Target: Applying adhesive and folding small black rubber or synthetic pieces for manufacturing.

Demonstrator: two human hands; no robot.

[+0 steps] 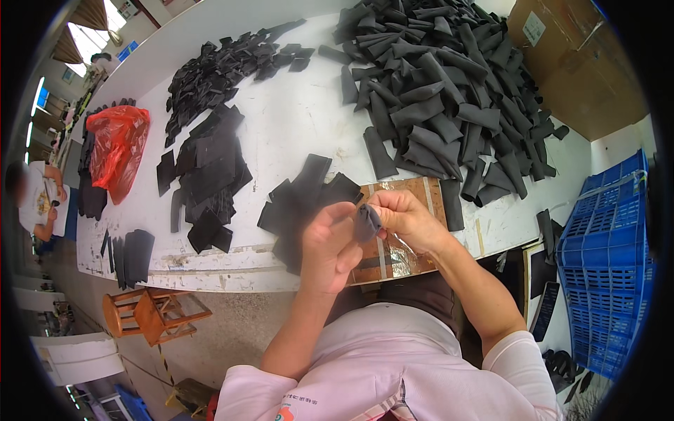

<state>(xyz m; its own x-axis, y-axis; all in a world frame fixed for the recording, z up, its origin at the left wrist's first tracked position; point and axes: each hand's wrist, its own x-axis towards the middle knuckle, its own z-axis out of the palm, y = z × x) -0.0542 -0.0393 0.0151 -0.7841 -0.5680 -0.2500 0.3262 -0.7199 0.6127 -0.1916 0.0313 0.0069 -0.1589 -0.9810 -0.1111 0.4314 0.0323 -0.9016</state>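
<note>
In the head view, the right hand (407,221) pinches a dark grey fabric tube (366,223) at its fingertips. The left hand (328,245), fingers loosely spread, is just left of it; contact is unclear. Beyond the right hand lies a heap of grey tubes (439,105).

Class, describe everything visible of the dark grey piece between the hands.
The dark grey piece looks like matt fabric or foam, rolled or folded, with a rounded outline. It is held up near the edge of the white table. The right hand pinches it; the left hand is beside it, contact unclear.
</note>
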